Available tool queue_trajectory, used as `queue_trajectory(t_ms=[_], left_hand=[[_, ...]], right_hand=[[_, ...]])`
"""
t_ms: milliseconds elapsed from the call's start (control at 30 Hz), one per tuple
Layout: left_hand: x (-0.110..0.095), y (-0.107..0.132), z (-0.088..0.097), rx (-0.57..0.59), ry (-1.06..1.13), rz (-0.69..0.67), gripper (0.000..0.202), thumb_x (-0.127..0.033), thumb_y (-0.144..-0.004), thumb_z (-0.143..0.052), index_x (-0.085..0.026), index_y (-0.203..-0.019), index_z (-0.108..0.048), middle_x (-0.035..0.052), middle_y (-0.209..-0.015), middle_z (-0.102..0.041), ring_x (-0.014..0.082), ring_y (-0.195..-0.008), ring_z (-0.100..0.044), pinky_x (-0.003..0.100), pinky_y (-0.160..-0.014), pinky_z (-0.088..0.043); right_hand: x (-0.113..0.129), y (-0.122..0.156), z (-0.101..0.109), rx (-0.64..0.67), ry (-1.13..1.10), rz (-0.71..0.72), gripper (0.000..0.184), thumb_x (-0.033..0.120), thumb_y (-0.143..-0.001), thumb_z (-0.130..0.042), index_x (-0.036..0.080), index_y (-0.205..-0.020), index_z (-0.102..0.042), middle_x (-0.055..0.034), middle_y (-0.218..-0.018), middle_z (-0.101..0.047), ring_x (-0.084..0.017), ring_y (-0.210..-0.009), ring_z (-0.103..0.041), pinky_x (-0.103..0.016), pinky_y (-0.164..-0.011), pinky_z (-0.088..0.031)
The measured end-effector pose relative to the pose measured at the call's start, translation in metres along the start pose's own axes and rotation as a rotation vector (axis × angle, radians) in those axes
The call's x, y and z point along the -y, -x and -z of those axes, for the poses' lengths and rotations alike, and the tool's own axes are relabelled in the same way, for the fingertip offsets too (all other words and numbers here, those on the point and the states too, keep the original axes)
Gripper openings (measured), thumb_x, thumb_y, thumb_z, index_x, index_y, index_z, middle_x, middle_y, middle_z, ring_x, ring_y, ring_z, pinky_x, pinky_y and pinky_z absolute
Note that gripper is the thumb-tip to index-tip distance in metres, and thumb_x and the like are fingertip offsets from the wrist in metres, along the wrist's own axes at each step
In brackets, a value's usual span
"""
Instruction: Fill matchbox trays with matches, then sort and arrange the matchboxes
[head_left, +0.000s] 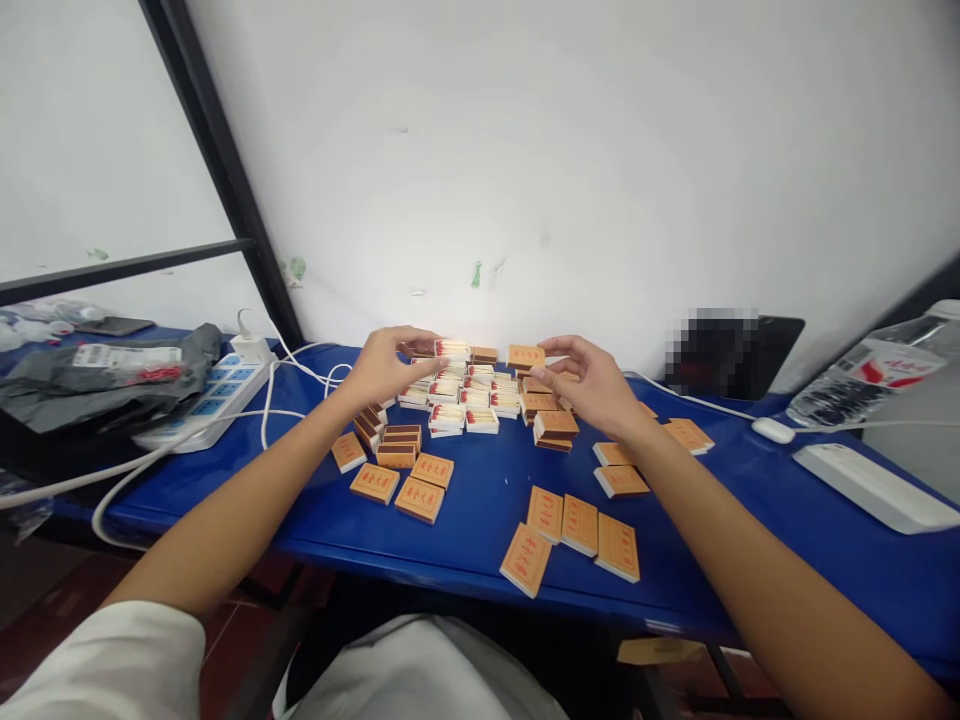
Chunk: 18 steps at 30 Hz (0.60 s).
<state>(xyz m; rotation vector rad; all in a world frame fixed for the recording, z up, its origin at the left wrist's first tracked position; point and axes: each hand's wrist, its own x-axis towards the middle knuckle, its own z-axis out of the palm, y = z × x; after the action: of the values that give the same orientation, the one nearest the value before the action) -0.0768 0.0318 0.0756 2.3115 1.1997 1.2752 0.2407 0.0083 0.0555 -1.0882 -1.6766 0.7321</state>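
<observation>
My left hand [388, 368] is closed on a white matchbox tray [452, 350] filled with red-tipped matches, gripped between thumb and fingers at the back of the table. Across from it, my right hand [592, 385] pinches the right end of an orange matchbox cover [526, 356] with red writing. Whether anything is inside that cover is hidden. Below and between the hands lie rows of filled trays [480, 420] with their matches showing. Just under my right hand stands a stack of orange matchboxes [556, 427]. Brown-striped matchboxes [399, 446] stand near my left wrist.
Several orange matchboxes [580, 525] lie along the front of the blue table [465, 525]. At left are a power strip [214, 395], white cables and a grey plastic bag [97, 375]. A black tablet-like object [772, 350], a water bottle [862, 375] and a white bar-shaped object [874, 485] are at right.
</observation>
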Motion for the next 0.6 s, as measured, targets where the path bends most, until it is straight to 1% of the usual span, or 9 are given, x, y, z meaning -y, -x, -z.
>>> queue_trajectory(t_ms=[100, 133, 233, 300, 367, 433, 500, 533, 600], left_hand=[[0.024, -0.008, 0.016, 0.036, -0.078, 0.041, 0.044, -0.053, -0.08, -0.081, -0.018, -0.107, -0.082, 0.0107, -0.108, -0.08, 0.0255, -0.096, -0.071, 0.039, -0.085, -0.058], [0.034, -0.01, 0.02, 0.026, -0.102, 0.059, 0.045, -0.055, -0.08, -0.081, -0.018, -0.106, -0.082, 0.011, -0.109, -0.08, 0.0262, -0.098, -0.071, 0.038, -0.085, -0.057], [0.06, -0.013, 0.026, -0.024, -0.155, 0.132, 0.05, -0.056, -0.08, -0.079, -0.018, -0.113, -0.081, 0.0105, -0.112, -0.079, 0.0266, -0.1, -0.071, 0.035, -0.084, -0.056], [0.072, -0.014, 0.028, 0.0, -0.167, 0.18, 0.052, -0.057, -0.079, -0.079, -0.018, -0.113, -0.081, 0.0098, -0.107, -0.08, 0.0266, -0.097, -0.071, 0.034, -0.083, -0.055], [0.075, -0.014, 0.032, 0.111, -0.128, 0.204, 0.053, -0.058, -0.074, -0.082, -0.017, -0.107, -0.083, 0.0088, -0.096, -0.08, 0.0254, -0.091, -0.071, 0.033, -0.08, -0.054], [0.071, -0.014, 0.04, 0.292, -0.047, 0.211, 0.054, -0.057, -0.07, -0.086, -0.016, -0.106, -0.083, 0.0071, -0.087, -0.078, 0.0226, -0.081, -0.069, 0.032, -0.074, -0.053], [0.063, -0.014, 0.049, 0.469, 0.028, 0.22, 0.057, -0.054, -0.068, -0.088, -0.018, -0.111, -0.083, 0.0053, -0.08, -0.076, 0.0192, -0.072, -0.065, 0.029, -0.067, -0.05], [0.059, -0.013, 0.053, 0.53, 0.046, 0.229, 0.057, -0.053, -0.068, -0.088, -0.019, -0.113, -0.083, 0.0046, -0.077, -0.075, 0.018, -0.068, -0.063, 0.029, -0.064, -0.048], [0.054, -0.013, 0.057, 0.596, 0.039, 0.251, 0.055, -0.052, -0.067, -0.089, -0.02, -0.112, -0.084, 0.0039, -0.072, -0.073, 0.0166, -0.064, -0.061, 0.028, -0.061, -0.046]], right_hand=[[-0.008, -0.009, 0.017, -0.123, 0.129, 0.053, 0.054, 0.059, -0.078, -0.081, 0.021, -0.114, -0.066, -0.0121, -0.118, -0.071, -0.024, -0.086, -0.069, -0.037, -0.066, -0.058], [-0.011, -0.011, 0.023, -0.163, 0.176, 0.069, 0.054, 0.059, -0.078, -0.08, 0.021, -0.113, -0.066, -0.0127, -0.121, -0.07, -0.025, -0.088, -0.069, -0.038, -0.068, -0.058], [-0.02, -0.018, 0.043, -0.266, 0.307, 0.071, 0.052, 0.058, -0.079, -0.079, 0.021, -0.114, -0.067, -0.0134, -0.122, -0.071, -0.026, -0.09, -0.069, -0.04, -0.075, -0.058], [-0.027, -0.021, 0.057, -0.307, 0.364, 0.041, 0.051, 0.057, -0.079, -0.079, 0.02, -0.114, -0.068, -0.0136, -0.121, -0.073, -0.025, -0.088, -0.07, -0.042, -0.079, -0.058], [-0.033, -0.024, 0.07, -0.328, 0.389, 0.005, 0.051, 0.055, -0.078, -0.079, 0.019, -0.114, -0.069, -0.0139, -0.12, -0.073, -0.026, -0.088, -0.07, -0.043, -0.081, -0.057], [-0.039, -0.025, 0.079, -0.345, 0.395, -0.029, 0.051, 0.054, -0.077, -0.08, 0.019, -0.113, -0.07, -0.0146, -0.12, -0.074, -0.026, -0.089, -0.07, -0.043, -0.082, -0.058], [-0.043, -0.026, 0.086, -0.366, 0.398, -0.064, 0.051, 0.053, -0.076, -0.08, 0.018, -0.112, -0.071, -0.0157, -0.12, -0.074, -0.027, -0.091, -0.071, -0.042, -0.081, -0.059], [-0.044, -0.026, 0.089, -0.371, 0.401, -0.085, 0.051, 0.053, -0.076, -0.08, 0.017, -0.111, -0.071, -0.0163, -0.119, -0.074, -0.028, -0.092, -0.071, -0.042, -0.081, -0.059], [-0.045, -0.025, 0.095, -0.359, 0.408, -0.129, 0.051, 0.054, -0.076, -0.08, 0.017, -0.11, -0.073, -0.0176, -0.117, -0.075, -0.03, -0.096, -0.071, -0.041, -0.079, -0.059]])
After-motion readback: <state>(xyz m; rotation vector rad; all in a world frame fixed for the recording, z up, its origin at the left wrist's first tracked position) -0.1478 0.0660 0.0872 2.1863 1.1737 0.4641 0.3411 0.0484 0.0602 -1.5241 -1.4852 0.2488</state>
